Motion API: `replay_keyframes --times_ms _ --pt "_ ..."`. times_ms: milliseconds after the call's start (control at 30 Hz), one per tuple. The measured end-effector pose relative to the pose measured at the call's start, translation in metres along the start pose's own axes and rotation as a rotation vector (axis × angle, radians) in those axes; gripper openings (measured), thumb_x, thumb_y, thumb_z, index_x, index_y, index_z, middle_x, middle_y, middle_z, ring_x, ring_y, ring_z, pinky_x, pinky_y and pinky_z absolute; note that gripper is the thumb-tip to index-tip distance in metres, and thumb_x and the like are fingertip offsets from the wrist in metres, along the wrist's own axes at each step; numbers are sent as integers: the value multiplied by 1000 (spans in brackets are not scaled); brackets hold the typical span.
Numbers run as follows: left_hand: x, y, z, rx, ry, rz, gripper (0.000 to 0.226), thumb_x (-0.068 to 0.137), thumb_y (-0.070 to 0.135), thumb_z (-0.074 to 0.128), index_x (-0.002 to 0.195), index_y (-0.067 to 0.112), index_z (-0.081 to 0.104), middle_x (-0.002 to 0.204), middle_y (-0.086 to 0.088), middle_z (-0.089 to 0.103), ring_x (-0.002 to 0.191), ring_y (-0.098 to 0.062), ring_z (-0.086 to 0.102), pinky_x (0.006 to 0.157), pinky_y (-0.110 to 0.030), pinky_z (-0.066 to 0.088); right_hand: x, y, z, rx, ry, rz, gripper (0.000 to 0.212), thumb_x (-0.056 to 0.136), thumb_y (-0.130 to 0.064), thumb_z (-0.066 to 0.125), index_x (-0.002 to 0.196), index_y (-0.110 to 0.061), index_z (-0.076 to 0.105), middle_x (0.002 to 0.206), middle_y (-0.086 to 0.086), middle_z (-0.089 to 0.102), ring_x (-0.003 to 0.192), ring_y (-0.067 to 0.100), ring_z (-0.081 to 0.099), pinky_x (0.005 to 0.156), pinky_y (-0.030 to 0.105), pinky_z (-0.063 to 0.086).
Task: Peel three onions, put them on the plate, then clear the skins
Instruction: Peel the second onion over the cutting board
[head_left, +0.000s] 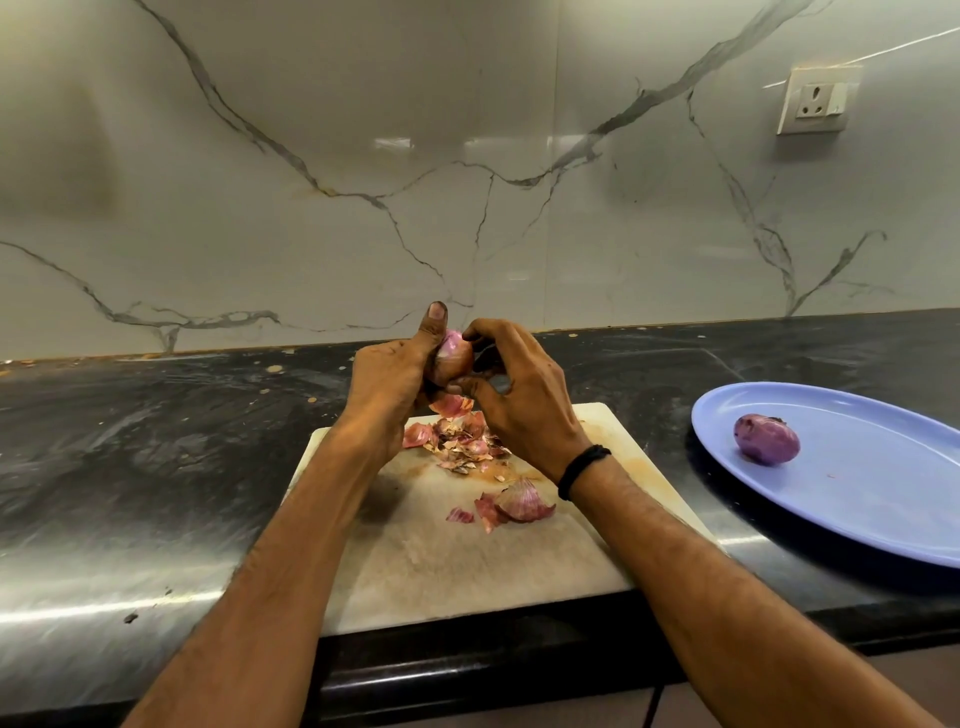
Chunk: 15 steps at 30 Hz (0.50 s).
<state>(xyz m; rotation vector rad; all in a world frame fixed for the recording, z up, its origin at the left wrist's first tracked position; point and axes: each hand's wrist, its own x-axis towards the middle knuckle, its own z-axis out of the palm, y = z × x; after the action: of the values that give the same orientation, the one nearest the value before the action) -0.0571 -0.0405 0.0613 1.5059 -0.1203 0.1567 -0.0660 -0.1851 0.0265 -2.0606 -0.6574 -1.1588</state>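
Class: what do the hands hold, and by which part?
One onion: the left hand grips its left side, and the right hand pinches its right side.

Reaching forward with both forearms, drawn close together at the far end.
Grips an onion in the left hand, thumb pointing up beside it; pinches at the same onion with curled fingers of the right hand, black band on that wrist.

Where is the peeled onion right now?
In the head view, the peeled onion lies on the blue plate at the right, beyond the board.
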Motion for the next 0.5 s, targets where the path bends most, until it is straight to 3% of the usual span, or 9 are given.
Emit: replay_keyframes --times_ms 367,500 --pt "0 -1 1 51 0 7 47 82 61 65 84 14 72 90 -16 75 89 -34 74 84 -46 62 0 2 -1 -53 1 -37 31 84 -7 71 113 -5 59 104 7 60 91 7 53 84 1 40" --pt "0 -2 0 62 -2 8 60 78 65 65 92 7 74 92 -19 75 89 -36 74 86 -52 60 -1 2 -1 -61 0 -37 27 84 -6 72 108 -4 60 101 8 60 87 6 51 82 1 40"
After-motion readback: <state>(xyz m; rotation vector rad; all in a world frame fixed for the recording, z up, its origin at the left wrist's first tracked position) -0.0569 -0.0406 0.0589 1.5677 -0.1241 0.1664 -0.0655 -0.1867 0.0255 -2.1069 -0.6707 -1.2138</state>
